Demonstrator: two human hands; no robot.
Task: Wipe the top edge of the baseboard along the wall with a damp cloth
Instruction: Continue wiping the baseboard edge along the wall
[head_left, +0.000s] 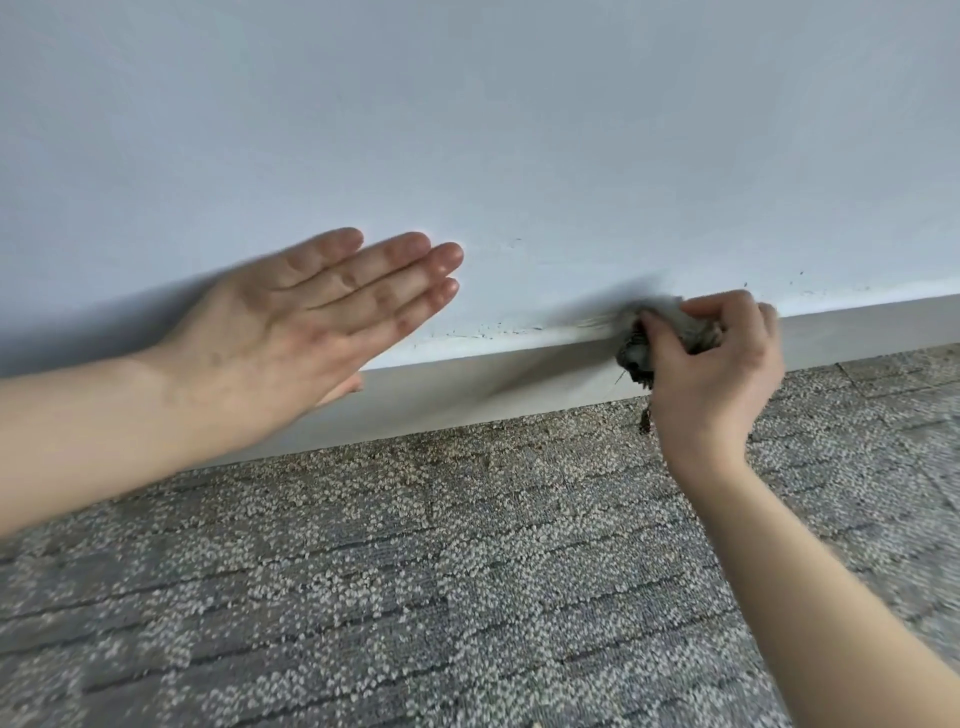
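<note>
1. Nearest: noted grey looped carpet (415, 597) across the whole near floor, with two bare forearms reaching over it, one from the left and one from the lower right.
2. Logged the right hand (722, 364) at centre-right, fingers and thumb curled round a bunched grey cloth (632, 357) and pressing it onto the top edge of the baseboard (467, 387). Noted a dark frayed end hanging down past the board face towards the carpet.
3. Logged the left hand (311, 322) at left, fingers straight and pressed together, holding nothing. Cannot tell whether touching the wall (467, 130) or hovering just off it; judged very close, going by the shadow tight beside it.
4. Noted blur round the cloth; judged as a stroke under way along the ledge. Cannot tell the direction.
5. Farther: noted dark scuffs (467, 332) on the wall just above the ledge, left of the cloth, between the two hands. Judged either not yet reached or outside the wiped strip.
6. Noted fine dark specks (800, 275) on the wall right of the cloth, above the ledge running off to the far right.
7. Progress, as judgement only: mid-task, with cloth in contact roughly midway along the visible ledge. Found no wet sheen or clean line to separate wiped from unwiped, so cannot say which side is finished. Counted as possibly left: the stretch between the hands, the part hidden behind the left hand, and the run to the right edge.
</note>
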